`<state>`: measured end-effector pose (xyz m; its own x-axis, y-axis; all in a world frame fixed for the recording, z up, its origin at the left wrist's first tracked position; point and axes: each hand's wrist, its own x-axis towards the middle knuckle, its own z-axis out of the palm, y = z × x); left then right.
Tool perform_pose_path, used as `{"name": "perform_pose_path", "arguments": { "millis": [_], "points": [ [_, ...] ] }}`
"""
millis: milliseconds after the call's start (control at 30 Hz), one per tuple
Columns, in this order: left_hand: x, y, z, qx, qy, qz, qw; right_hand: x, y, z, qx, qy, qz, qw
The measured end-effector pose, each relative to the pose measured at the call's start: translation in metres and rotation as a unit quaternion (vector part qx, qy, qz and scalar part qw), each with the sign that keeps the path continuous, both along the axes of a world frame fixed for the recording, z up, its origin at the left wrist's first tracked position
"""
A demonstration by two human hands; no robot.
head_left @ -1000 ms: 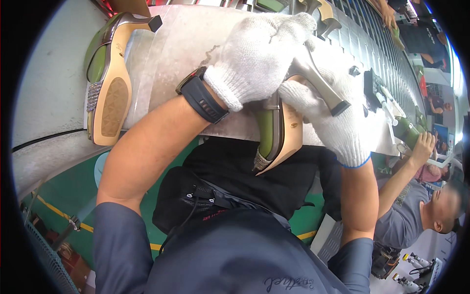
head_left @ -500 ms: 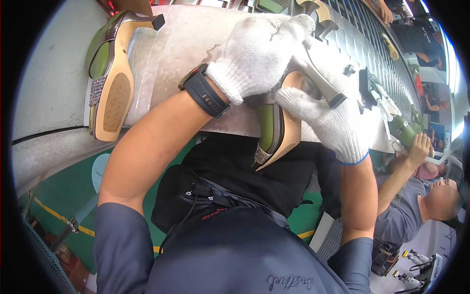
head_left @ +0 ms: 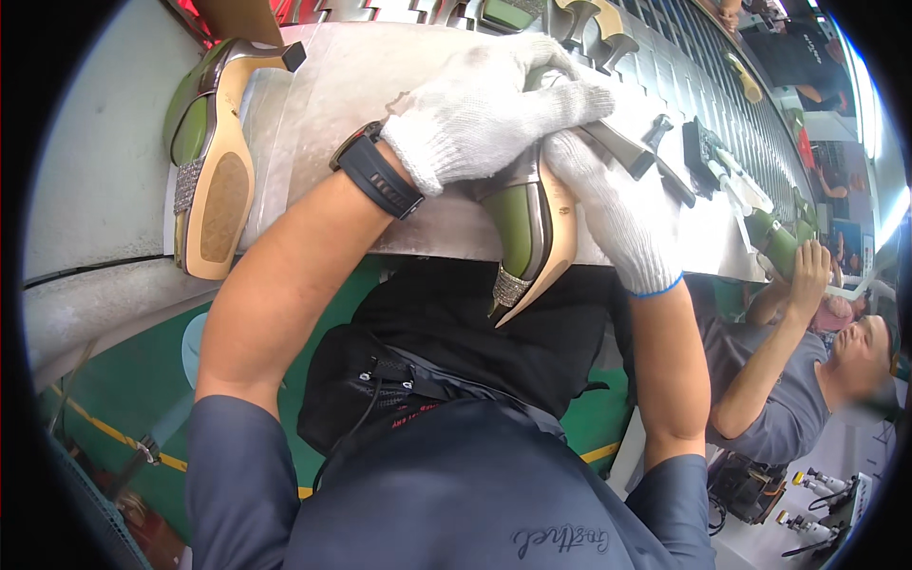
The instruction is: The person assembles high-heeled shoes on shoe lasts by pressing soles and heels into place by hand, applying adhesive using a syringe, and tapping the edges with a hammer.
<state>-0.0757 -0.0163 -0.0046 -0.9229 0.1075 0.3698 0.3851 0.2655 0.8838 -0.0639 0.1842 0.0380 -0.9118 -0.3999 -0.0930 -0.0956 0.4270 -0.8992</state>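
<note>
Two gloved hands, left hand (head_left: 489, 114) and right hand (head_left: 613, 204), have fingers grasping the rear part of one green shoe (head_left: 524, 226), at the near edge of the worktable (head_left: 332, 95), toe beyond it. A second shoe (head_left: 220, 180) lies at the worktable's left side.

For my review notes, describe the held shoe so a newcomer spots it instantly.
Find the pale workbench. At its near edge, gloved left hand and right hand hold a green heeled shoe, toe past the edge. Unlike the similar shoe at far left, it's held.
</note>
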Motion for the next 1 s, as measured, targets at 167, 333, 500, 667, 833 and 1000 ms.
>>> {"name": "perform_pose_path", "arguments": {
  "millis": [167, 333, 500, 667, 833, 1000],
  "points": [
    [0.002, 0.001, 0.003, 0.000, -0.038, 0.010, 0.999, 0.023, 0.026, -0.004, -0.114, -0.180, 0.051, 0.976],
    [0.000, 0.004, 0.004, 0.021, -0.034, 0.004, 0.999, 0.029, 0.022, 0.003, -0.131, -0.164, 0.071, 0.975],
    [-0.001, 0.001, 0.005, 0.007, -0.034, 0.000, 0.999, 0.013, 0.013, -0.006, -0.135, -0.175, 0.018, 0.975],
    [0.004, -0.014, 0.018, 0.001, -0.089, -0.075, 0.993, -0.002, 0.000, -0.008, -0.137, -0.053, 0.024, 0.989],
    [0.042, -0.033, 0.004, -0.038, -0.004, 0.133, 0.990, 0.005, 0.018, 0.031, 0.130, 0.114, 0.157, 0.972],
    [0.110, -0.014, -0.021, -0.066, 0.174, 0.139, 0.973, -0.009, 0.056, -0.003, 0.080, 0.171, 0.114, 0.975]
  ]
}}
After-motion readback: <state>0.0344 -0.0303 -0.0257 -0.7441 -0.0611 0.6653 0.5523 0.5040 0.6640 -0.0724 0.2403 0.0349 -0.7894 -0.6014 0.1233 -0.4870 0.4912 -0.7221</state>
